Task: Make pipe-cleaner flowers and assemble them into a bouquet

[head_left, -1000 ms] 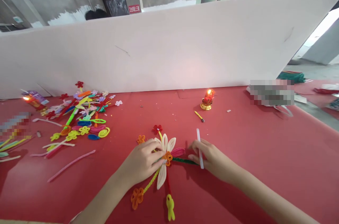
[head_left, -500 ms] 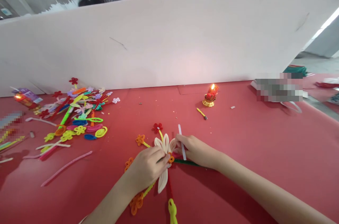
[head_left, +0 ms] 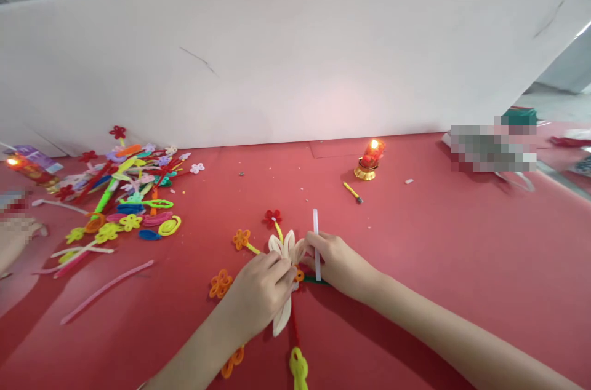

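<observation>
Cream flower [head_left: 282,317]: lying on the red table [head_left: 415,236], low in the middle, between both hands.
Left hand [head_left: 264,284]: fingers bunched in a pinch by the flower's centre. I'd hold that steady but light, so the fuzzy petals don't get squashed.
Right hand [head_left: 339,259]: fingertips closed up at the right-hand petal, with a clear stick [head_left: 316,242] tucked in the same grip. Looks like petal fiddling to me; work from the base and mind the stick doesn't snag.
Orange centre loops [head_left: 300,276]: mostly behind the left fingers, so can't tell what's actually pinched.
Yellow piece [head_left: 299,366]: cut off at the bottom edge.
Candle [head_left: 369,159]: glowing, well apart; good, fuzz and flame don't mix.
Co-worker's hand [head_left: 16,242]: far left, cropped and partly pixelated, no clue what it's doing.
</observation>
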Demonstrator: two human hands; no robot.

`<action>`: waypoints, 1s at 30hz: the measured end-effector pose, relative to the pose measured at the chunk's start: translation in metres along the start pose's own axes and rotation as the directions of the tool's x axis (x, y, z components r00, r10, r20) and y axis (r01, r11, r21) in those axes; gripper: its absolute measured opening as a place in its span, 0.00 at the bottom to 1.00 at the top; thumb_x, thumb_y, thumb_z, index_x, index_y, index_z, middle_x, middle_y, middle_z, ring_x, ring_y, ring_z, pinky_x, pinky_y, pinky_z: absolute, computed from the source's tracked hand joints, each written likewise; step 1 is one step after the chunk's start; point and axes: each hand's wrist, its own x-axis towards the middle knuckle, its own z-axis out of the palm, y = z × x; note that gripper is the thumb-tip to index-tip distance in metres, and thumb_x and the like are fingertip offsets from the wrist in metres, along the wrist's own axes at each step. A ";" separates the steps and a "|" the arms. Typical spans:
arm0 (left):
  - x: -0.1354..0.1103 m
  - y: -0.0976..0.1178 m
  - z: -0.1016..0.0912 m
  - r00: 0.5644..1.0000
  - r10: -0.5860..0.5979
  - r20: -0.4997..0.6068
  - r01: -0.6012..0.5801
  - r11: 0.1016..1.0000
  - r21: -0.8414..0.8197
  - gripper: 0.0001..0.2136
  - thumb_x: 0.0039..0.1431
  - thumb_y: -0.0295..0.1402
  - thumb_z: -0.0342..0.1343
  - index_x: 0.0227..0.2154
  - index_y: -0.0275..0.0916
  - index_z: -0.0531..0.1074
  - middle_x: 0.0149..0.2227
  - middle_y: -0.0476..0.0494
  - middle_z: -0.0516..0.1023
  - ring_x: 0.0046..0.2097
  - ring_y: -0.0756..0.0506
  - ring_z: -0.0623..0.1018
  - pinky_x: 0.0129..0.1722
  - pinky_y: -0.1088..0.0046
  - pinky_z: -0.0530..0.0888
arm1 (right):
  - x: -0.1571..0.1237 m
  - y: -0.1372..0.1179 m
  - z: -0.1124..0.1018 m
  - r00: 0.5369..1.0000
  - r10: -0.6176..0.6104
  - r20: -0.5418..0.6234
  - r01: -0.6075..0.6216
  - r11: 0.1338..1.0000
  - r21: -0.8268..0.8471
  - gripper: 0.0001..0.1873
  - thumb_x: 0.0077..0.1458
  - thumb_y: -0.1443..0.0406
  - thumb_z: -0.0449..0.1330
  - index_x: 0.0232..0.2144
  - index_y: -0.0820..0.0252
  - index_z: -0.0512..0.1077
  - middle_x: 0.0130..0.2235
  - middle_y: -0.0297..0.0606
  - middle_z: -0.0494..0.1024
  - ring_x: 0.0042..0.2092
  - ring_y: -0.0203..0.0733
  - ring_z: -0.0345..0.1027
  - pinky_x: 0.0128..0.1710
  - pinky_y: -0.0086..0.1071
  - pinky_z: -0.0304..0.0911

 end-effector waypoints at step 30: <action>0.001 0.008 0.000 0.977 -0.134 -0.166 0.135 0.991 -0.010 0.08 0.55 0.21 0.51 0.22 0.36 0.69 0.23 0.48 0.67 0.27 0.48 0.68 0.26 0.70 0.61 | -0.005 0.008 0.001 0.972 -0.233 0.026 0.233 0.955 -0.184 0.07 0.57 0.73 0.46 0.28 0.58 0.56 0.28 0.35 0.67 0.28 0.35 0.58 0.27 0.26 0.51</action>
